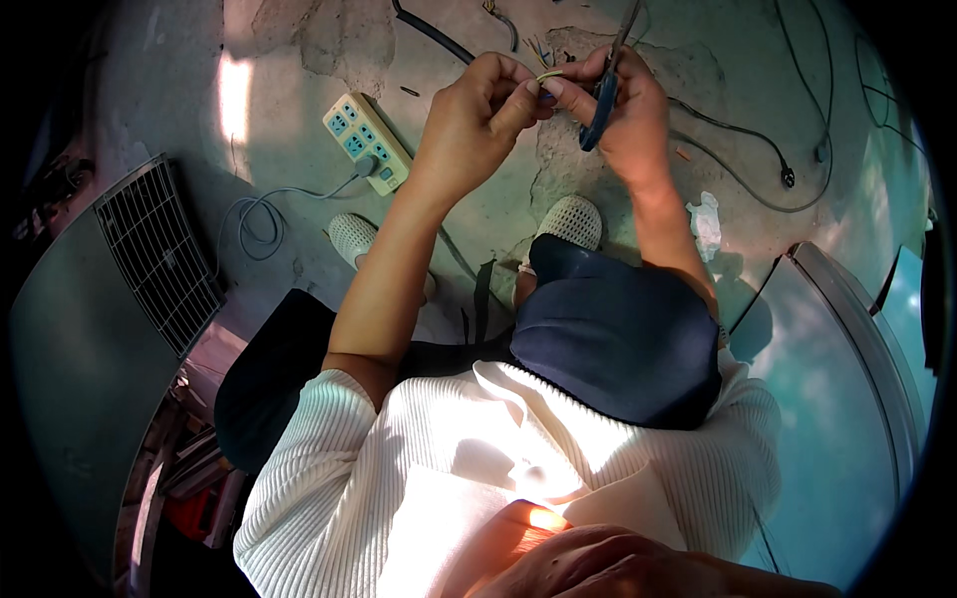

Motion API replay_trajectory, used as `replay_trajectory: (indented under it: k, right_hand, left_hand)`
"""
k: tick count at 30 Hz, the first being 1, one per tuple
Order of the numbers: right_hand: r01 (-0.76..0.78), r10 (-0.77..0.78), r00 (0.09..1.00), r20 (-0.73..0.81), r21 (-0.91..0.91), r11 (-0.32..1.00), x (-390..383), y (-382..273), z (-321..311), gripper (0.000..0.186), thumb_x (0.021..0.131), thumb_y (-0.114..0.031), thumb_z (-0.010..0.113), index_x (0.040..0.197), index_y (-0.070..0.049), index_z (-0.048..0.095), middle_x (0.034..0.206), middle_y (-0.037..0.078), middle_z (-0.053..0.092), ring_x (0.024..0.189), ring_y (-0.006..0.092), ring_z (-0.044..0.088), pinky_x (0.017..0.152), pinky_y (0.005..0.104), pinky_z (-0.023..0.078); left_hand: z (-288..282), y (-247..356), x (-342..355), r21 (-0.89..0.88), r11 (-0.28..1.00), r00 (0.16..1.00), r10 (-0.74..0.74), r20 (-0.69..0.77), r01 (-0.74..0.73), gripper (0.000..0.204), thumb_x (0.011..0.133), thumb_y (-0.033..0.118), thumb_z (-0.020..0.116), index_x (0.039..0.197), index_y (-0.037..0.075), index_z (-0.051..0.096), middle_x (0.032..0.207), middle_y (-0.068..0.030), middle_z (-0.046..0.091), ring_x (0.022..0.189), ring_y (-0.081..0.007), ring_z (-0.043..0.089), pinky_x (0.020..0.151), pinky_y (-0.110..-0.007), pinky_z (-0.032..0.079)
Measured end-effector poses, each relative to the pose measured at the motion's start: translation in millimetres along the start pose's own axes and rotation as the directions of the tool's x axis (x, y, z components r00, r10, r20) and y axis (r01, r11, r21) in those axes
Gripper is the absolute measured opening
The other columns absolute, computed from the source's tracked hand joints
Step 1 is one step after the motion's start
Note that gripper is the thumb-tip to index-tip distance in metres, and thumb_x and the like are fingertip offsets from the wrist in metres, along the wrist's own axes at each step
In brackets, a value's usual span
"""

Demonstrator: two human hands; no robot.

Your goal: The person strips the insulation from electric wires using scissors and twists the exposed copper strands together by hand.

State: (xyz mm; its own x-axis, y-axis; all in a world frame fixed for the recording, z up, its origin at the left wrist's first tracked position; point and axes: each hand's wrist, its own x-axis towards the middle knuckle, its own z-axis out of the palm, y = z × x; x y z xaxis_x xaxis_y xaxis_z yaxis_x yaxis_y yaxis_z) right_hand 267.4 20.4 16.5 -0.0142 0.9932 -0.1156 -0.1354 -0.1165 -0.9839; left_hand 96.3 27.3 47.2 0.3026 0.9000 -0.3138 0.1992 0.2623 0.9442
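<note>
My left hand (474, 125) is closed, thumb and forefinger pinching a thin yellowish wire (548, 75). A thick black cable (436, 38) runs down from the top edge into that hand. My right hand (633, 115) also pinches at the wire between thumb and fingertip, close to the left fingertips. Hooked in the same right hand is what looks like a pair of scissors (602, 108), with a dark blue handle and dark blades pointing up. Thin stripped wire ends (538, 50) lie just beyond the fingers. The fingers partly hide where the wire joins the cable.
A cream power strip (367, 143) with a grey plug and cord lies left on the concrete floor. Black cords (743, 130) and a crumpled white tissue (705, 227) lie right. A wire rack (159, 249) stands far left, a pale panel (827, 369) at right. My shoes (571, 221) are below my hands.
</note>
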Motion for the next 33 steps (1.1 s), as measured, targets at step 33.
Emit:
replay_trajectory:
  k: [33]
  right_hand:
    - [-0.217,0.217,0.976,0.005,0.095,0.972,0.2,-12.2,-8.8,0.025,0.077,-0.009,0.08,0.083,-0.007,0.056,0.073,-0.002,0.062,0.064,0.0025,0.052,0.055,0.0173,0.039]
  left_hand:
    - [-0.1,0.3,-3.6,0.188,0.982,1.0,0.008,-0.025,-0.003,0.021,0.093,0.019,0.064,0.099,-0.001,0.061,0.091,-0.007,0.07,0.085,-0.0115,0.066,0.072,-0.024,0.05]
